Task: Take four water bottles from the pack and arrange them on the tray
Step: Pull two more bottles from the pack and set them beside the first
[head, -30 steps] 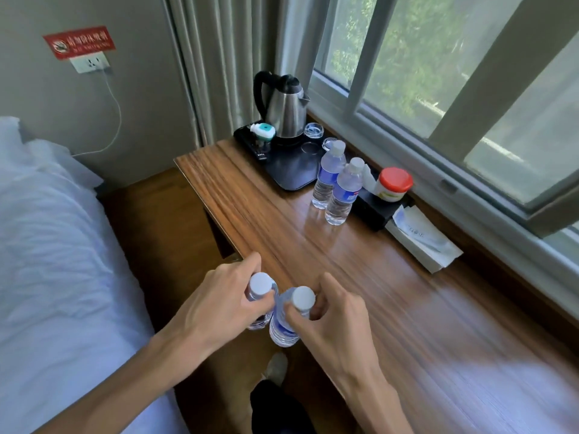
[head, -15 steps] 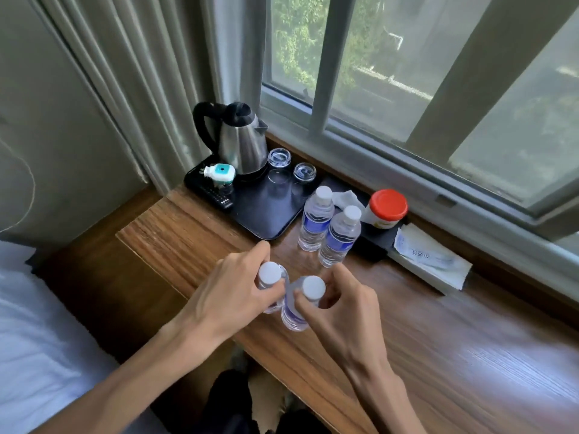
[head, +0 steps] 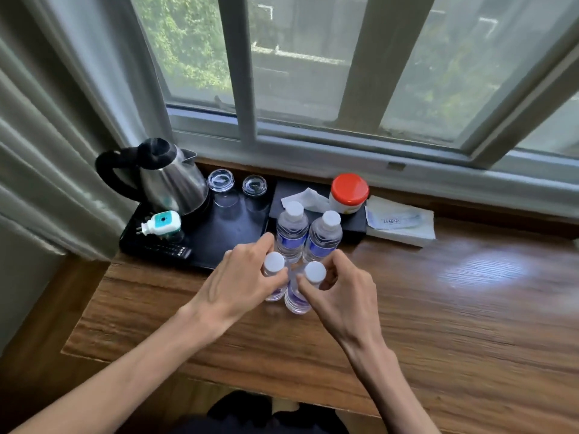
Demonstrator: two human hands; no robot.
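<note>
blue bottle labels (head: 291,238) blurred, paper packet (head: 399,219) print unreadable

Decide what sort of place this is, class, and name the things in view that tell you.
Probably a hotel guest room: a black tray holds a stainless steel electric kettle and two upturned clear drinking glasses, with small plastic water bottles on a wooden desk beside the window.

On the desk (head: 438,324), the tray (head: 232,233) lies far left, kettle (head: 172,183) on it; 2 bottles (head: 308,236) just right; 2 more (head: 294,296) nearer, in front.
</note>
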